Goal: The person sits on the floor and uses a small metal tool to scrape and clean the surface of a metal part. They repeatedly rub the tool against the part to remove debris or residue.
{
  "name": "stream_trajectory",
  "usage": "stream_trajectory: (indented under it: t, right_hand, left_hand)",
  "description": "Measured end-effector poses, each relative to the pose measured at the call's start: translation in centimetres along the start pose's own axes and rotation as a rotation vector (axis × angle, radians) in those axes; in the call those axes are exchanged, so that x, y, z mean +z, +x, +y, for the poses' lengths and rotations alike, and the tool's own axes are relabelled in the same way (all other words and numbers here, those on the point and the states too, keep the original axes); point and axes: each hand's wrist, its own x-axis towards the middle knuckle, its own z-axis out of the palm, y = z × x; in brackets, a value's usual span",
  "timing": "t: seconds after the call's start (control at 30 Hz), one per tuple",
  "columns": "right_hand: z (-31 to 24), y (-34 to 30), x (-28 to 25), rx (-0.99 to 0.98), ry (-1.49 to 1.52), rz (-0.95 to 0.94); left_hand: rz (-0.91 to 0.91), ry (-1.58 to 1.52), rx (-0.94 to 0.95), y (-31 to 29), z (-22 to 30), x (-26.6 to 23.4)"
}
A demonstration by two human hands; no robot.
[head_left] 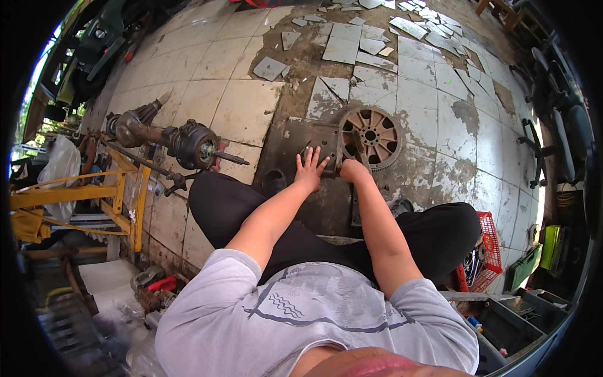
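My left hand (pixel 310 169) lies with its fingers spread on a dark, worn metal plate (pixel 319 133) with holes in it, on the floor between my feet. Close to its right, my right hand (pixel 354 170) is closed in a fist at the plate's right edge. What the fist grips, if anything, is hidden under the fingers. Just beyond it is a rusty flywheel (pixel 379 149) with a toothed rim and several openings around its hub. One dark shoe (pixel 274 181) shows beside my left wrist.
A greasy axle housing with a hub (pixel 196 143) and protruding shaft stands at left, by a yellow metal frame (pixel 119 190). Broken tiles (pixel 342 45) litter the far floor. At right are a red plastic basket (pixel 488 256), grey tool trays (pixel 510 320) and stacked chairs (pixel 565 141).
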Motion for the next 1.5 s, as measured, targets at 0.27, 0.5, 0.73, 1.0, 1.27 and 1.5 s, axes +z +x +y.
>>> stream_trajectory:
  t: [0.27,0.5,0.73,1.0,1.27,1.5]
  right_hand:
    - [-0.1,0.7,-0.2,0.013,0.031,0.022]
    - [-1.3,-0.9,-2.3,-0.019,-0.048,-0.033]
    - [-1.7,-1.0,-1.2,0.004,-0.017,-0.006]
    - [-0.5,0.3,0.7,-0.016,0.011,0.034]
    - [-0.1,0.5,0.8,-0.019,-0.015,0.014]
    - [0.1,0.3,1.4,-0.007,-0.007,0.03]
  left_hand:
    - [0.094,0.05,-0.011,0.2,-0.4,1.7]
    - [0.06,0.043,-0.012,0.1,-0.7,1.6]
    - [0.089,0.084,-0.022,0.2,-1.2,2.4]
    - [0.038,0.059,-0.016,-0.3,-0.5,1.2]
    - [0.024,0.047,-0.011,-0.1,-0.4,0.8]
    - [0.001,0.023,-0.005,-0.2,-0.3,0.4]
